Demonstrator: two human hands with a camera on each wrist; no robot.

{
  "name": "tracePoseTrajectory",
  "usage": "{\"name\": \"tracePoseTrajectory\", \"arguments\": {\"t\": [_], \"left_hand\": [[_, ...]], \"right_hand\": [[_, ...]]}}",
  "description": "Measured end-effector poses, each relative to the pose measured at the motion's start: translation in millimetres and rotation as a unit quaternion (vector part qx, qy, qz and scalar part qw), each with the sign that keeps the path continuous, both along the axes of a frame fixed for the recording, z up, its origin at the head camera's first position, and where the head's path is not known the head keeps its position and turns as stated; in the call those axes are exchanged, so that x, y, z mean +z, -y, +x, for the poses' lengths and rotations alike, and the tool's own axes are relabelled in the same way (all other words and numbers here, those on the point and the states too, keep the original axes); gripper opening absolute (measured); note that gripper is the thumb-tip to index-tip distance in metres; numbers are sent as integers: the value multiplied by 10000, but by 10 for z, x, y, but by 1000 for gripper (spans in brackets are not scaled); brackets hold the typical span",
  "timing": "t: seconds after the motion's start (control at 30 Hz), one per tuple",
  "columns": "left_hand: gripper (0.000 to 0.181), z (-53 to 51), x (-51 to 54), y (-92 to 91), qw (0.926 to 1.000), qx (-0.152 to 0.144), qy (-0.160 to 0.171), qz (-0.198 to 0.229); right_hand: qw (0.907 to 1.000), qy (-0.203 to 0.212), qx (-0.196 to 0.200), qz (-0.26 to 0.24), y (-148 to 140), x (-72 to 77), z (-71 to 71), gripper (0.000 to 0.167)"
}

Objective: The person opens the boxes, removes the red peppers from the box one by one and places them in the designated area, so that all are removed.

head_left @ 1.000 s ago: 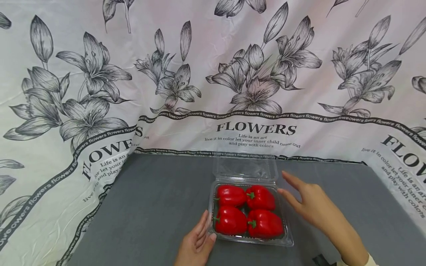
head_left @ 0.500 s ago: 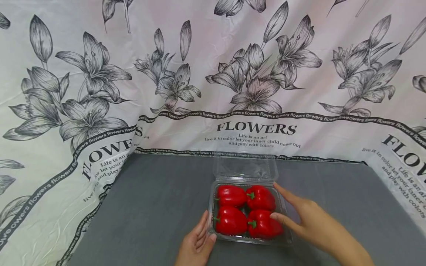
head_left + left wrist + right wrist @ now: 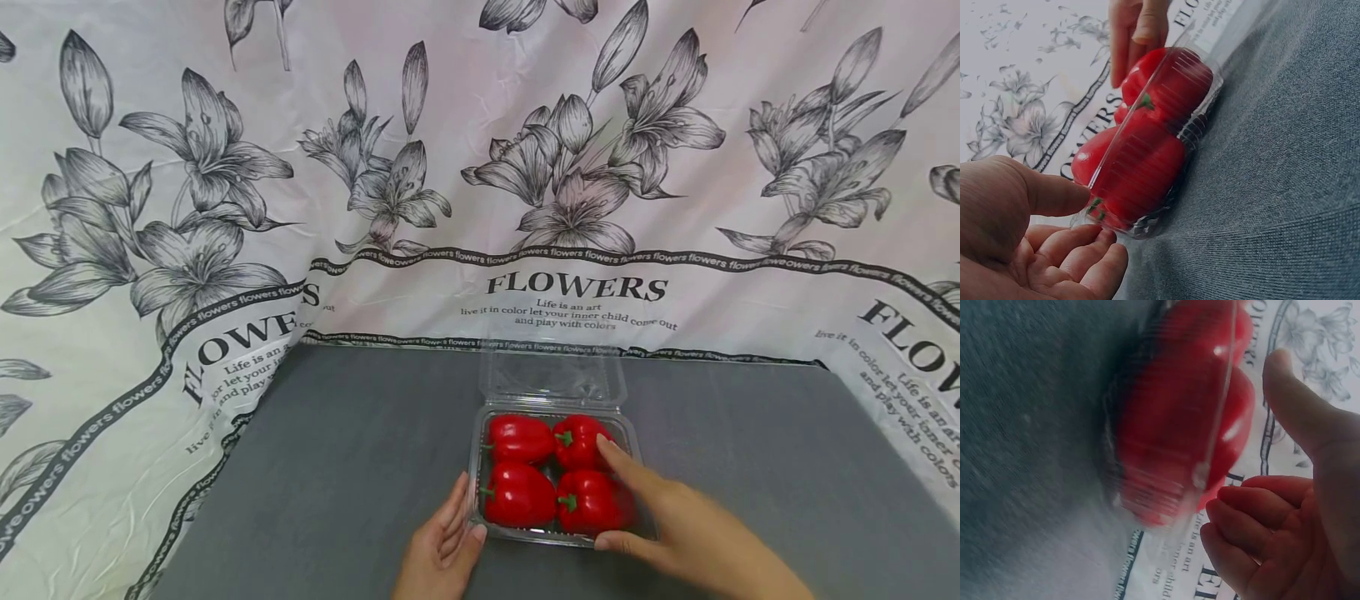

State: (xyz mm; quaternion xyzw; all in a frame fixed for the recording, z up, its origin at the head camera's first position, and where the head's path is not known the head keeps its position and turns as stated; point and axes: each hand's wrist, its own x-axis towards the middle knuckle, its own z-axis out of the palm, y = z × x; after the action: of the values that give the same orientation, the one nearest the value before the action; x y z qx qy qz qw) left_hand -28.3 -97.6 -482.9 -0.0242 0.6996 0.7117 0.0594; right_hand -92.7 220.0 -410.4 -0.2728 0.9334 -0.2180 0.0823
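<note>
A clear plastic box (image 3: 564,538) stands on the grey table with its lid (image 3: 551,379) raised at the back. Four is more than three, so several red peppers (image 3: 520,497) with green stems lie inside. The left hand (image 3: 441,542) pinches the box's left front corner between thumb and fingers, as the left wrist view also shows (image 3: 1054,231). Over the box's right side reaches the right hand (image 3: 678,525), fingers spread above the right-hand peppers (image 3: 587,502); in the right wrist view that hand (image 3: 1297,506) has its thumb and fingers apart beside the box, holding nothing.
Grey cloth (image 3: 360,433) covers the table. Behind and at the left and right hangs a white sheet (image 3: 420,300) printed with flowers and lettering; the raised lid stands close to its lower edge.
The right hand has come in from the right of the box to above its right-hand peppers. The left hand has kept its place at the left corner, and the box has stayed put.
</note>
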Motion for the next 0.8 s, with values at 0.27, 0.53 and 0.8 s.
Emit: {"name": "tracePoseTrajectory", "arguments": {"t": [0.27,0.53,0.8], "left_hand": [[74,0,-15,4,10000,-31,-50,54],[74,2,-9,6,10000,-51,-54,20],[73,-3,-4,3,9999,-62,-94,92]], "right_hand": [[9995,251,-199,67,33,-83,41,112],[9997,202,-157,-9,48,-123,49,109],[9992,376,-108,-105,46,-118,41,105]]}}
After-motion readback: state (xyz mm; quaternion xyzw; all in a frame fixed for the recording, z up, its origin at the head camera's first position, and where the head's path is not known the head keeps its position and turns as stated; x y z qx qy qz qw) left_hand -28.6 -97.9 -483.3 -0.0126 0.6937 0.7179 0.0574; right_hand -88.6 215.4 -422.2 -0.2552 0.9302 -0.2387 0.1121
